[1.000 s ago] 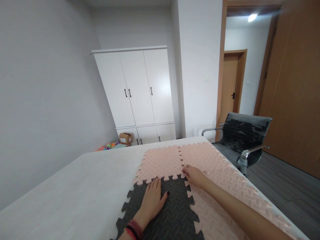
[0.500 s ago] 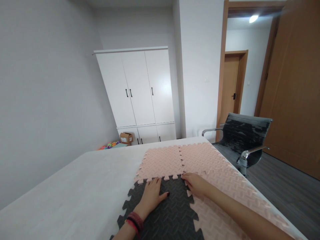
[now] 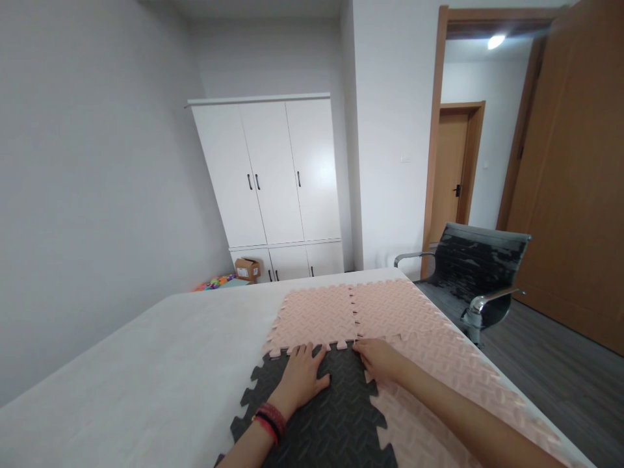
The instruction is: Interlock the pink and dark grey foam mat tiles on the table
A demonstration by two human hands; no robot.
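So, the black foam tile (image 3: 336, 416) was lying on the white surface (image 3: 146, 364), right in front of the person, with its far edge up against a pink tile (image 3: 314, 315). The left hand (image 3: 301, 377) was palm down on the black one, fingers a bit spread, thumb out to the side, tips right around that seam. It had red and dark bands (image 3: 270, 421) on the wrist. The right hand (image 3: 377, 359) was at the black tile's far right corner, fingers bent and bunched close together with the tips touching the edge there; couldn't tell if they were actually pinching the foam or just pushing on it. Over on the right, more pink matting (image 3: 409, 429) ran along the toothed side of the black piece, partly under the right forearm, and I honestly couldn't say whether those teeth were locked in. Another pink section (image 3: 390, 305) sat at the far right, its seam with the first pink tile showing a few little dark gaps. Beyond the right edge stood a worn black chair (image 3: 480, 266).
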